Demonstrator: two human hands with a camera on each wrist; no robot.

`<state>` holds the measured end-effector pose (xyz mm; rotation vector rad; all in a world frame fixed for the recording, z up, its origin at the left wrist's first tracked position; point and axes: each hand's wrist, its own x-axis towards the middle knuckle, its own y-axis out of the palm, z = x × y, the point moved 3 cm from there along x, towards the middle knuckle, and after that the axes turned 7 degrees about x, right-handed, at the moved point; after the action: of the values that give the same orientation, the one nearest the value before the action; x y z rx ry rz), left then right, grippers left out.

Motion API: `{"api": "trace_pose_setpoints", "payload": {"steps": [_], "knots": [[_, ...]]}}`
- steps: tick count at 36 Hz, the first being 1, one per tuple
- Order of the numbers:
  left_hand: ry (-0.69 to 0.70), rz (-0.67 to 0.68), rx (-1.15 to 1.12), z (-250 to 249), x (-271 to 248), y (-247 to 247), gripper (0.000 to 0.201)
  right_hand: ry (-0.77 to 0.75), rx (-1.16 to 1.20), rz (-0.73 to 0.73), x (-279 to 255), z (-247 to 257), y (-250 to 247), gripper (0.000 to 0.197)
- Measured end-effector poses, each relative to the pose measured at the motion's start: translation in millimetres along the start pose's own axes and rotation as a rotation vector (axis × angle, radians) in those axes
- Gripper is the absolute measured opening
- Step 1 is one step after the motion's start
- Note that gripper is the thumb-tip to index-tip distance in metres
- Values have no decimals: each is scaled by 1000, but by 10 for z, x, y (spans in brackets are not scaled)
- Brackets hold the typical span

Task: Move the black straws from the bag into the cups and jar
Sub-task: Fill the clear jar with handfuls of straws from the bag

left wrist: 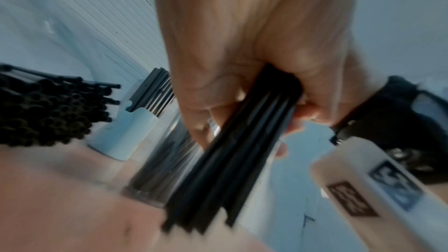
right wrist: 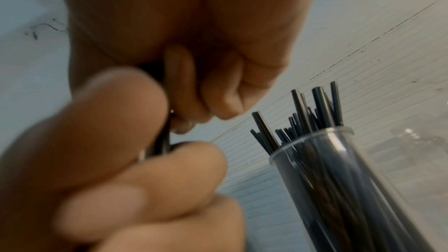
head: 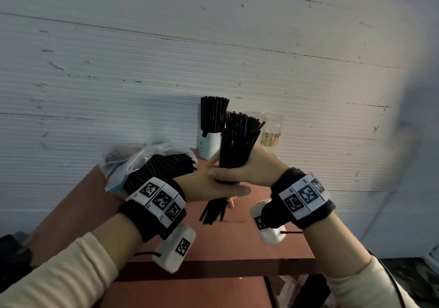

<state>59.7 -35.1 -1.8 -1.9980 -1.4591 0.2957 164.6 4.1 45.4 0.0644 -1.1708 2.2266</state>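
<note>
A thick bundle of black straws [head: 238,139] stands upright above the table, fanning out at the top, with its lower ends [head: 213,212] poking out below. My right hand [head: 240,172] grips its middle. My left hand [head: 204,189] holds it just beneath, fingers curled round the straws [left wrist: 232,156]. The clear plastic bag [head: 152,160] lies at the left with many straws inside. A white cup [head: 209,143] at the back is full of straws. A clear cup [right wrist: 334,170] also holds straws. The glass jar [head: 270,129] stands at the back right.
The reddish-brown table [head: 213,248] is small, with its front edge near my wrists. A white ribbed wall [head: 213,58] rises right behind the cups. My right hand [right wrist: 194,64] and the left hand's fingers [right wrist: 121,160] fill the right wrist view.
</note>
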Motion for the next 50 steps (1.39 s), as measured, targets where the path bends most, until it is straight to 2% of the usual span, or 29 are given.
{"api": "trace_pose_setpoints", "payload": {"steps": [1,2,6,8,11,13,15,17,19,21,24,27,29,33,35,37,39,41,43,45,47,50], "knots": [[-17,-1,17,38,21,8,38,6,6,27,2,-3,8,16],[-30,-3,44,54,41,17,44,0,20,34,5,2,-6,8],[-16,-125,5,87,198,-41,41,-61,77,-61,102,33,-236,7],[-64,-318,-24,106,294,-101,57,-95,113,-136,147,56,-434,5],[-28,-737,-20,161,373,-197,72,-87,142,-273,216,33,-778,6],[18,-857,88,207,428,-245,87,-75,137,-343,269,24,-964,8],[-26,-805,125,284,547,-292,110,-55,169,-417,340,-25,-1109,11],[-112,-684,73,399,694,-336,132,-28,202,-472,422,-95,-1213,12],[-161,-585,-1,478,808,-359,140,-2,201,-488,501,-153,-1270,9],[-175,-529,-11,516,881,-370,129,28,181,-491,579,-223,-1308,12],[-186,-513,51,518,912,-373,80,64,121,-479,686,-329,-1344,15],[-185,-479,80,526,903,-387,62,127,72,-451,793,-470,-1342,24],[-179,-481,93,530,891,-403,59,176,43,-410,844,-553,-1301,33],[-178,-508,79,546,886,-400,60,243,-78,-289,881,-690,-1113,32],[-175,-524,78,554,882,-396,62,288,-126,-240,855,-768,-980,50],[-166,-522,74,553,879,-394,63,303,-177,-251,805,-791,-896,69],[-161,-511,75,555,877,-394,61,249,-66,-359,742,-753,-879,77],[-163,-510,67,554,879,-397,61,88,94,-498,666,-652,-897,76],[-170,-514,57,566,886,-394,62,-63,164,-553,618,-564,-898,77],[-176,-523,56,579,893,-387,63,-134,93,-514,620,-507,-848,71],[-179,-531,66,594,903,-377,66,-152,-123,-423,653,-481,-754,55],[-191,-542,69,639,914,-364,73,-47,-261,-258,692,-555,-609,43]]}}
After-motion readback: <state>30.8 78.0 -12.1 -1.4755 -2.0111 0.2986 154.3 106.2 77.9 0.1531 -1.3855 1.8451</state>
